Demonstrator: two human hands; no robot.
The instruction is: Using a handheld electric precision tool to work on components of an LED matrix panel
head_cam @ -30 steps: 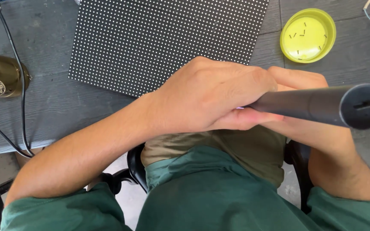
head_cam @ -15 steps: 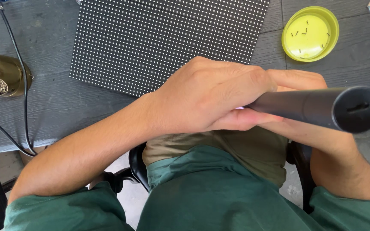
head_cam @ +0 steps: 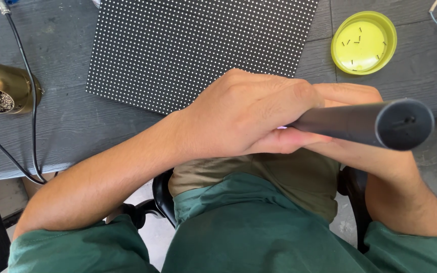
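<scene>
Seated at the dark grey wood-grain surface (head_cam: pixel 67 126), looking down over my lap. Both my hands are together, just off the near edge of the surface. My left hand (head_cam: pixel 244 114) lies on top, fingers curled over and wrapped around the front part of a dark grey cylindrical tool handle (head_cam: pixel 365 124); my right hand (head_cam: pixel 340 119) sits under and behind it, mostly covered, clamped on the same handle from below. The handle runs from inside the grip out to my right, its round butt end with a small centre hole turned up toward the camera and slightly blurred. The working tip is buried inside my hands; I cannot tell what it looks like or what it touches. Just beyond my knuckles lies a flat black rectangular panel covered in a fine grid of small pale dots (head_cam: pixel 193 45), flat on the surface, its near corner hidden under my left hand. To the right of the panel, apart from it, a round yellow-green plastic lid (head_cam: pixel 363 43) holds several tiny dark screws. At far left sits a brass-coloured round holder with wire wool inside (head_cam: pixel 3 93), a black cable (head_cam: pixel 26 101) trailing past it and over the near edge.
</scene>
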